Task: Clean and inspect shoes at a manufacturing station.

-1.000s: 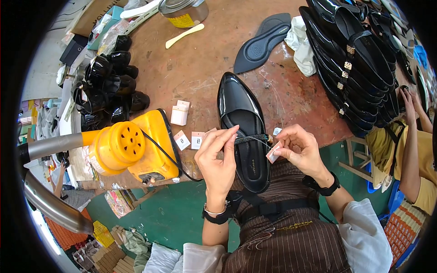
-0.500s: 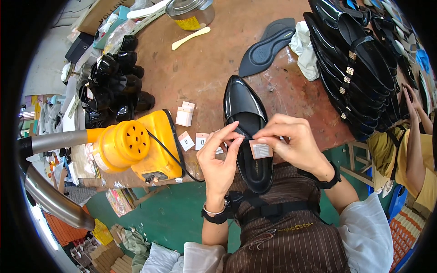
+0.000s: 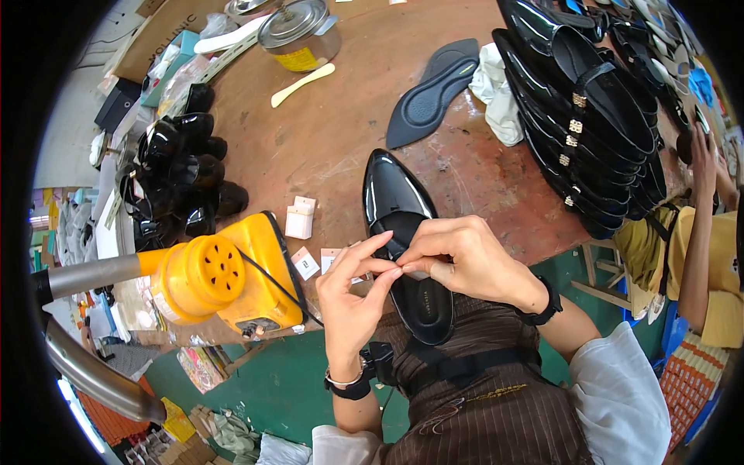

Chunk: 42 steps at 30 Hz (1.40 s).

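Note:
A glossy black pointed shoe [image 3: 397, 186] lies toe-away at the table's front edge, its heel end toward my apron. Over its opening, the fingertips of my left hand [image 3: 353, 291] and my right hand [image 3: 469, 260] meet in a close pinch. My right hand is shut on a small tag [image 3: 418, 274]; only a pale edge shows below its fingers. Whatever the left thumb and forefinger pinch is too small to make out. Beside my left hand lie loose white-and-pink tags [image 3: 305, 264] and a small stack of tags [image 3: 299, 223].
A yellow machine [image 3: 256, 271] with a metal pipe stands left, before piled black shoes [image 3: 186, 167]. Black shoes with ornamented straps [image 3: 589, 132] are stacked right, near a white cloth [image 3: 496, 93] and dark insoles [image 3: 434, 97]. Farther back are a can [image 3: 301, 35] and pale spatula [image 3: 302, 85]. Someone's arm [image 3: 701, 232] shows far right.
My fingertips have come together over the shoe. The tag, plainly visible below my right fingers before, is now mostly hidden. The whole view has shifted slightly.

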### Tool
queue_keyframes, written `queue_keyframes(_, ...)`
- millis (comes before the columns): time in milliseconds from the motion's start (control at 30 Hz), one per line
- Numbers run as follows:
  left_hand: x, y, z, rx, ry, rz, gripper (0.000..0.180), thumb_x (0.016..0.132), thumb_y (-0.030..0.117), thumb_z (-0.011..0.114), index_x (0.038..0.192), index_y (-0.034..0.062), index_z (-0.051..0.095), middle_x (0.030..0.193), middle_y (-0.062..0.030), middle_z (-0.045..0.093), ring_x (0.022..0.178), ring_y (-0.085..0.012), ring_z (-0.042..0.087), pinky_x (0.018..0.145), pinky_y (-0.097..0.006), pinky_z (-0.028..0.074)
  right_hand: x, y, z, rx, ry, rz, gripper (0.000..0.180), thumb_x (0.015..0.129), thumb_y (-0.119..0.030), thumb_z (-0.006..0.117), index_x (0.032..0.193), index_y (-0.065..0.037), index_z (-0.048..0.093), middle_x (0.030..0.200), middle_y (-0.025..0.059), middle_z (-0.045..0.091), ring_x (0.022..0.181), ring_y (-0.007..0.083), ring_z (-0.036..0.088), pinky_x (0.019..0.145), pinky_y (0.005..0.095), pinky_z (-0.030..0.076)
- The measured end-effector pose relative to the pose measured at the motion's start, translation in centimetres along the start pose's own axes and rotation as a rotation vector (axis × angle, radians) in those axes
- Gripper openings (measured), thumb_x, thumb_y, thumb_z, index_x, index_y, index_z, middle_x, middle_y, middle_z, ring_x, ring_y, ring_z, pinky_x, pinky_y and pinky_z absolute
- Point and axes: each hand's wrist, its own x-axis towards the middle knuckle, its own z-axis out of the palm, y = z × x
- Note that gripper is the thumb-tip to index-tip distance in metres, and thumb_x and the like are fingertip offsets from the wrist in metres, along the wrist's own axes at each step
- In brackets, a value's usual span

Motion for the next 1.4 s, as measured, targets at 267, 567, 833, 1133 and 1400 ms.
queue_keyframes(267,-0.5,-2.4,0.3,-0.519,-0.063,-0.223,0.050,0.083,0.001,0.077,0.128,-0.0003,0.057,0.080,-0.0023,0.072,0.081,-0.0059,0.058,0.087,-0.025,0.043,0.2,0.3,0.4,0.147,0.021,-0.023,0.011,0.080,-0.006,0.076,0.091,-0.004,0.076,0.078,0.0107,0.069,0.070,0.0277,0.067,0.062,0.0352,0.050)
queue_keyframes(567,-0.6,-1.9,1.0,-0.516,0.000,-0.292,0.047,0.083,0.000,0.078,0.126,0.0008,0.058,0.081,-0.0015,0.072,0.079,-0.0048,0.056,0.085,-0.023,0.042,-0.3,0.7,0.0,0.246,0.035,0.034,0.015,0.080,-0.009,0.078,0.095,-0.006,0.078,0.079,0.0105,0.071,0.071,0.0238,0.067,0.064,0.0332,0.050)
queue_keyframes(833,-0.7,-0.8,2.2,-0.457,0.046,-0.243,0.043,0.083,-0.001,0.077,0.122,0.0006,0.060,0.084,-0.0026,0.073,0.079,-0.0054,0.056,0.081,-0.022,0.043,-0.6,1.3,-0.7,0.396,-0.064,0.127,0.020,0.082,-0.008,0.078,0.102,-0.006,0.078,0.085,0.0061,0.072,0.075,0.0125,0.064,0.068,0.0284,0.050)
queue_keyframes(1133,-2.6,1.6,1.9,0.328,0.106,-0.295,0.050,0.077,0.009,0.083,0.118,0.0006,0.056,0.060,-0.0037,0.054,0.056,-0.0147,0.054,0.050,-0.029,0.041,-4.9,4.5,-7.6,-0.409,0.483,0.470,0.012,0.082,-0.005,0.074,0.092,-0.002,0.068,0.084,0.0114,0.067,0.074,0.0238,0.069,0.065,0.0324,0.053)
queue_keyframes(1400,-1.9,0.2,-0.3,-0.134,-0.016,-0.331,0.029,0.095,0.003,0.060,0.123,0.0029,0.052,0.081,0.0023,0.064,0.061,-0.0011,0.045,0.051,-0.022,0.037,-6.8,8.9,-6.1,-0.728,0.331,0.439,0.007,0.086,-0.011,0.069,0.085,-0.006,0.064,0.093,0.0145,0.067,0.097,0.0394,0.065,0.077,0.0466,0.052)
